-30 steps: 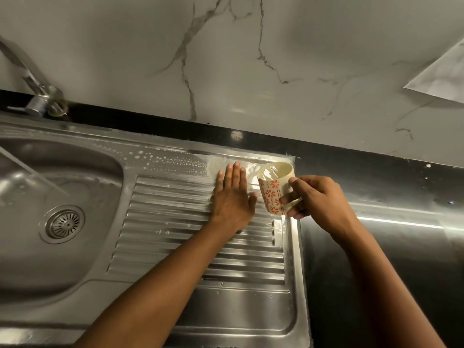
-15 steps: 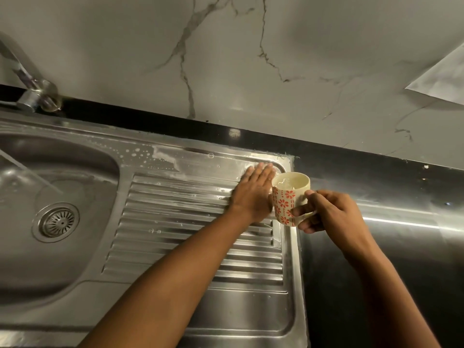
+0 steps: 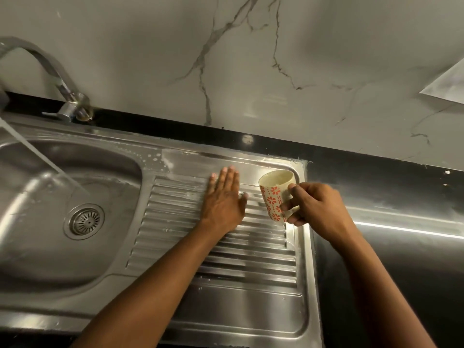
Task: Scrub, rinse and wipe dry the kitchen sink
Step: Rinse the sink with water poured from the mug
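Observation:
The steel sink (image 3: 75, 267) has a round bowl on the left with a drain strainer (image 3: 84, 221), and a ribbed drainboard (image 3: 251, 262) on the right. My left hand (image 3: 223, 202) lies flat with straight fingers on the wet upper drainboard, where soapy residue shows. My right hand (image 3: 313, 207) grips a cream mug with red flowers (image 3: 275, 194) by its handle side, tilted toward the drainboard's far right corner. Water streams from the tap (image 3: 62, 91) into the bowl.
A black countertop (image 3: 391, 247) runs right of the sink and along the back edge. A marble-patterned wall (image 3: 251, 59) rises behind. A pale sheet corner (image 3: 447, 86) shows at the far right on the wall.
My left hand has slid left along the top of the drainboard after reaching the right corner. The mug stays in my right hand and tilts more toward the drainboard.

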